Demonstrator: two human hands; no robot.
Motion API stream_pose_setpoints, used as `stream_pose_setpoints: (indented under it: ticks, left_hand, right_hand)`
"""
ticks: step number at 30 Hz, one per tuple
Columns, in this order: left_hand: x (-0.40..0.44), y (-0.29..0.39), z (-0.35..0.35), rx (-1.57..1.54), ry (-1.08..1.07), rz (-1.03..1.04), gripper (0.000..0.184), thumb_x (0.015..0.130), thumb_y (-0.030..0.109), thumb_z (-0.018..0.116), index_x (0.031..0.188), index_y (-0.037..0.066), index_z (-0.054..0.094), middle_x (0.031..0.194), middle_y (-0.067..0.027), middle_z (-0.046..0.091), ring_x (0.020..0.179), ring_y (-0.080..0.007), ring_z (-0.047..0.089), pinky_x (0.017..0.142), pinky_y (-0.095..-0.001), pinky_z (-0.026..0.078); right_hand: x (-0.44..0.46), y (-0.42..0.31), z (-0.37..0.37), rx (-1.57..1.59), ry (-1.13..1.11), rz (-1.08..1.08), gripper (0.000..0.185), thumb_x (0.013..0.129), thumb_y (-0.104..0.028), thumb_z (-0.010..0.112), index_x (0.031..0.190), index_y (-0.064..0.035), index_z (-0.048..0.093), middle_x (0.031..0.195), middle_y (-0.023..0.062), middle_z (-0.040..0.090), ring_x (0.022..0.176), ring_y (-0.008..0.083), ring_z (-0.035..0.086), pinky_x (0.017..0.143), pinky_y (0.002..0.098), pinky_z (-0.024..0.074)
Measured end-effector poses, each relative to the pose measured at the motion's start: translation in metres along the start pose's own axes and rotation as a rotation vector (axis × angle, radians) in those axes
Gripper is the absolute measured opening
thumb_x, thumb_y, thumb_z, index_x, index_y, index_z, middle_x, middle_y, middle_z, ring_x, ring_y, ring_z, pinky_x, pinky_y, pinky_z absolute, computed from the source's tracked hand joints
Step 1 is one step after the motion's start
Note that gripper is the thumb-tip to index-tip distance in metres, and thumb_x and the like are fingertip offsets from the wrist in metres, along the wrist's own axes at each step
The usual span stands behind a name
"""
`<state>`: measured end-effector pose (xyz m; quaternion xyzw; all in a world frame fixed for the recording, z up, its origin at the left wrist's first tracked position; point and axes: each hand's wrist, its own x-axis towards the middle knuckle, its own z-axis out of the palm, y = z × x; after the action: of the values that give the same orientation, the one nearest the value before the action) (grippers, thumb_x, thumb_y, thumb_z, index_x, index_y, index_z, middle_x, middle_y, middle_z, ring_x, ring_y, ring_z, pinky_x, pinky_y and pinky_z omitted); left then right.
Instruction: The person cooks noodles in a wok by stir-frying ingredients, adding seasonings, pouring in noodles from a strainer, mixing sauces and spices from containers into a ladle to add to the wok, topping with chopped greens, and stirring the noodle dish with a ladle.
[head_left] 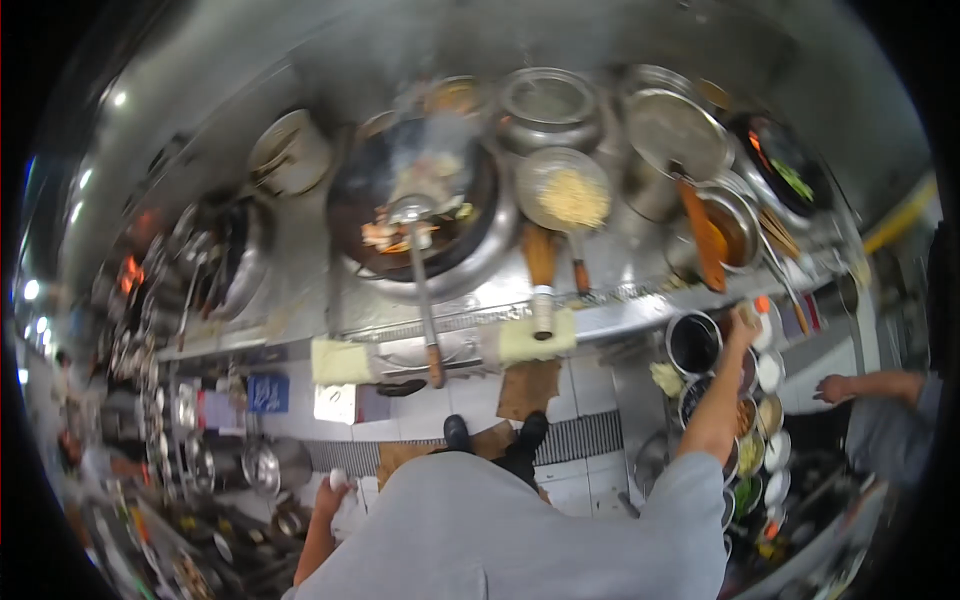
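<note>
My right hand (pixel 745 322) reaches out to the right, its blurred fingers closed at a bottle with an orange cap (pixel 762 304). That bottle stands beside a dark round pot (pixel 694 343) and a row of seasoning containers. Low on the left, my left hand (pixel 332 494) is closed around a small white thing (pixel 338 478) whose kind is unclear. Ahead, a wok (pixel 350 205) holds steaming food pieces (pixel 385 237). A ladle (pixel 422 290) rests in it, its wooden handle over the counter edge, with neither hand on it.
A strainer (pixel 535 170) holds pale yellow strips (pixel 574 198) beside a brush (pixel 540 270). Folded cloths (pixel 340 362) lie on the counter's front edge. A second wok (pixel 765 150) contains greens. Another person's hand (pixel 835 389) is at the right. Cardboard (pixel 528 388) covers part of the floor.
</note>
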<state>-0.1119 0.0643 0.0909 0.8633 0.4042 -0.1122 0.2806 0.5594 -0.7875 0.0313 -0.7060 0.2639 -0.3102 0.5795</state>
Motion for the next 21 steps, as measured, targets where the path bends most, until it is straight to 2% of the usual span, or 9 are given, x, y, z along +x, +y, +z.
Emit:
stream_pose_setpoints:
  ticks: [3, 5, 7, 9, 10, 12, 15, 18, 21]
  left_hand:
    - [-0.002, 0.044, -0.006, -0.688, 0.160, -0.249, 0.038, 0.086, 0.032, 0.068, 0.109, 0.003, 0.059, 0.094, -0.0111, 0.066, 0.081, -0.0261, 0.065, 0.064, -0.0367, 0.052]
    - [0.017, 0.062, -0.010, -1.126, 0.180, -0.325, 0.038, 0.087, 0.035, 0.065, 0.112, 0.006, 0.058, 0.094, -0.0101, 0.065, 0.079, -0.0254, 0.064, 0.062, -0.0367, 0.053]
    - [0.042, 0.082, -0.025, -1.664, 0.094, -0.318, 0.040, 0.090, 0.041, 0.059, 0.114, 0.010, 0.057, 0.097, -0.0074, 0.065, 0.079, -0.0245, 0.063, 0.063, -0.0365, 0.054]
    - [0.069, 0.113, -0.043, -1.865, -0.004, -0.247, 0.044, 0.091, 0.046, 0.054, 0.117, 0.011, 0.057, 0.102, -0.0073, 0.065, 0.084, -0.0260, 0.063, 0.066, -0.0369, 0.056]
    - [0.082, 0.130, -0.051, -1.947, -0.021, -0.235, 0.046, 0.091, 0.046, 0.053, 0.119, 0.010, 0.056, 0.103, -0.0089, 0.064, 0.087, -0.0276, 0.063, 0.067, -0.0375, 0.056]
    - [0.108, 0.156, -0.069, -2.060, -0.259, -0.140, 0.052, 0.091, 0.049, 0.052, 0.131, 0.014, 0.049, 0.116, -0.0124, 0.060, 0.101, -0.0307, 0.061, 0.068, -0.0400, 0.056]
    - [0.150, 0.181, -0.077, -1.984, -0.282, -0.044, 0.048, 0.095, 0.043, 0.049, 0.132, 0.014, 0.049, 0.118, -0.0111, 0.060, 0.099, -0.0319, 0.063, 0.067, -0.0384, 0.055]
    - [0.181, 0.210, -0.079, -1.916, -0.392, 0.012, 0.045, 0.095, 0.042, 0.050, 0.130, 0.013, 0.051, 0.112, -0.0074, 0.063, 0.091, -0.0269, 0.064, 0.059, -0.0347, 0.055]
    - [0.220, 0.257, -0.074, -1.790, -0.619, 0.106, 0.056, 0.096, 0.056, 0.042, 0.130, 0.012, 0.050, 0.107, -0.0070, 0.065, 0.088, -0.0239, 0.064, 0.067, -0.0382, 0.053]
  right_hand:
    - [-0.075, -0.086, -0.002, -0.760, 0.402, -0.476, 0.055, 0.083, -0.018, 0.069, 0.128, 0.0068, 0.048, 0.122, 0.0207, 0.058, 0.113, 0.0315, 0.057, 0.097, 0.0386, 0.0440]
    - [-0.181, -0.159, 0.040, -0.099, 0.116, -0.442, 0.048, 0.086, -0.015, 0.064, 0.127, 0.0053, 0.050, 0.123, 0.0195, 0.058, 0.116, 0.0285, 0.054, 0.098, 0.0360, 0.0427]
    - [-0.320, -0.291, 0.091, -0.229, -0.736, 0.353, 0.045, 0.088, -0.012, 0.061, 0.128, 0.0010, 0.046, 0.123, 0.0107, 0.053, 0.110, 0.0217, 0.054, 0.097, 0.0318, 0.0429]
    - [-0.450, -0.209, 0.158, 0.721, -1.293, 0.730, 0.054, 0.093, -0.023, 0.061, 0.138, -0.0050, 0.039, 0.125, 0.0086, 0.050, 0.108, 0.0209, 0.054, 0.088, 0.0347, 0.0481]
    - [-0.485, -0.283, 0.175, 0.529, -1.404, 1.157, 0.067, 0.091, -0.021, 0.064, 0.146, -0.0097, 0.028, 0.125, 0.0127, 0.048, 0.102, 0.0214, 0.057, 0.082, 0.0345, 0.0498]
    - [-0.528, -0.292, 0.212, 0.074, -1.535, 0.631, 0.073, 0.088, -0.016, 0.066, 0.148, -0.0126, 0.023, 0.112, 0.0135, 0.053, 0.084, 0.0179, 0.060, 0.068, 0.0330, 0.0506]
    - [-0.508, -0.342, 0.229, 0.190, -1.483, 0.620, 0.067, 0.088, -0.013, 0.064, 0.145, -0.0119, 0.028, 0.083, 0.0034, 0.056, 0.054, 0.0099, 0.049, 0.041, 0.0279, 0.0404]
    - [-0.486, -0.370, 0.233, 0.225, -1.468, 0.667, 0.063, 0.089, -0.012, 0.061, 0.144, -0.0108, 0.029, 0.078, 0.0034, 0.055, 0.051, 0.0101, 0.048, 0.040, 0.0279, 0.0402]
    - [-0.476, -0.391, 0.271, -0.492, -1.285, -0.101, 0.064, 0.090, -0.014, 0.060, 0.145, -0.0094, 0.027, 0.083, 0.0140, 0.063, 0.069, 0.0228, 0.063, 0.055, 0.0380, 0.0512]
